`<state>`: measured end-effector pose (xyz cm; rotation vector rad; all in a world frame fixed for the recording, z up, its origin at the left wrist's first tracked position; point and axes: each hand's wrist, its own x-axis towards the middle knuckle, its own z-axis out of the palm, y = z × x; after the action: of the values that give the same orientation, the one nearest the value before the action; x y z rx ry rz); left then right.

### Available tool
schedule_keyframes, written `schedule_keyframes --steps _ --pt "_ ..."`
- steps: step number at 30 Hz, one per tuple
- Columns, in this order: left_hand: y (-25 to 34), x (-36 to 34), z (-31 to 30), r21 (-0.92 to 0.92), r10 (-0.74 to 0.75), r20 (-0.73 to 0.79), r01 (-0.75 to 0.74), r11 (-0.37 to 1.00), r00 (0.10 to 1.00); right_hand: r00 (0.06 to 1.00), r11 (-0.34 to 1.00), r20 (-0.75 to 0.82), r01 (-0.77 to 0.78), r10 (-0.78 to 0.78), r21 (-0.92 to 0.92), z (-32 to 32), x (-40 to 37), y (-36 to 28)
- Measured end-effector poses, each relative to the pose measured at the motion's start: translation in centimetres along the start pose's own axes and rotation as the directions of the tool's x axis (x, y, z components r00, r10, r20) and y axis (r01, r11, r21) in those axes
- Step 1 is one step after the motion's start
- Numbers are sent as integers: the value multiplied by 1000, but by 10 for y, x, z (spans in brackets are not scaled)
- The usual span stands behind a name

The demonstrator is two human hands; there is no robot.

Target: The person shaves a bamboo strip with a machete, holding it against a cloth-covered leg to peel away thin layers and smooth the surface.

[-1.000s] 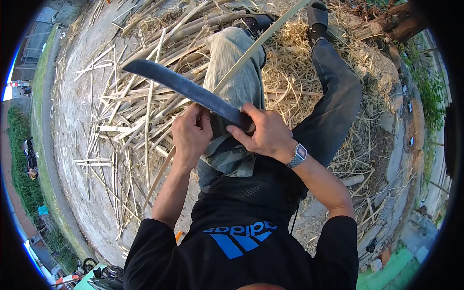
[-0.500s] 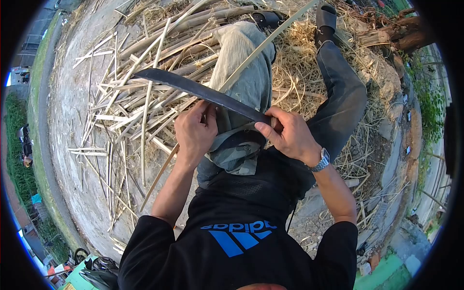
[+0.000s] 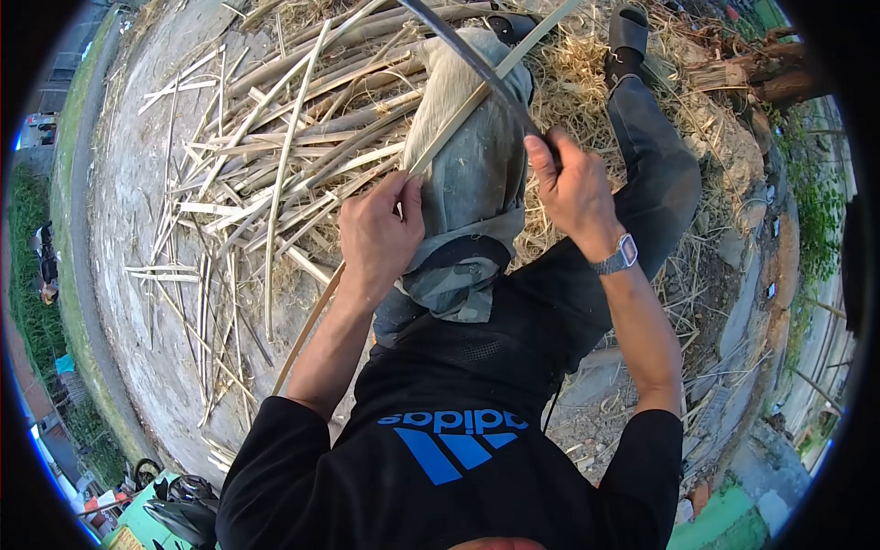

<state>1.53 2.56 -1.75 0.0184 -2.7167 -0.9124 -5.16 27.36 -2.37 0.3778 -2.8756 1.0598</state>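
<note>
A lone camera on my head faces forward and steeply down, my black shirt (image 3: 458,481) close at bottom center, my left hand (image 3: 380,227) and right hand (image 3: 579,197) near mid-frame, a sandal (image 3: 630,29) farther off, upper right.

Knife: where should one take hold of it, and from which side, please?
Best take the knife by its handle, coming from the person's own right side, near the body. The long bare blade slants forward and away to the top edge of the view, so the handle end points back toward that side. The right hand closes around this end, and its fingers mostly hide the handle.
</note>
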Motion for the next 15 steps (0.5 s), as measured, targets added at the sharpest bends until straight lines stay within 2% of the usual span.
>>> schedule_keyframes --steps 1,3,5,7,8,11,13,14,15 --pt "-2 2 4 0 14 -18 -14 1000 1000 999 998 27 -25 23 58 4 -8 -7" --pt "0 2 5 -31 32 -34 -34 999 999 987 989 73 146 -144 -24 18 -25 -19" --pt "1 -3 -1 -54 -66 35 68 996 997 970 954 43 241 -237 -179 23 -24 -14" --pt "-4 -5 -3 -52 -79 49 81 995 996 988 979 -91 109 -126 -171 6 5 13" --pt "-2 -5 -6 -21 -51 61 53 998 997 991 980 -131 -26 0 -196 -5 25 30" --pt "4 -2 -9 22 -26 64 25 999 998 992 991 -95 -94 84 -96 -23 46 40" --pt "6 2 -4 29 -15 69 13 999 998 996 999 -89 32 -32 4 -7 22 13" --pt "3 0 -1 5 -12 38 12 1000 999 996 995 -16 93 -93 20 1 6 -3" --pt "-2 -3 1 -17 -12 11 12 1000 1000 980 973 11 199 -199 -116 10 -6 -13"
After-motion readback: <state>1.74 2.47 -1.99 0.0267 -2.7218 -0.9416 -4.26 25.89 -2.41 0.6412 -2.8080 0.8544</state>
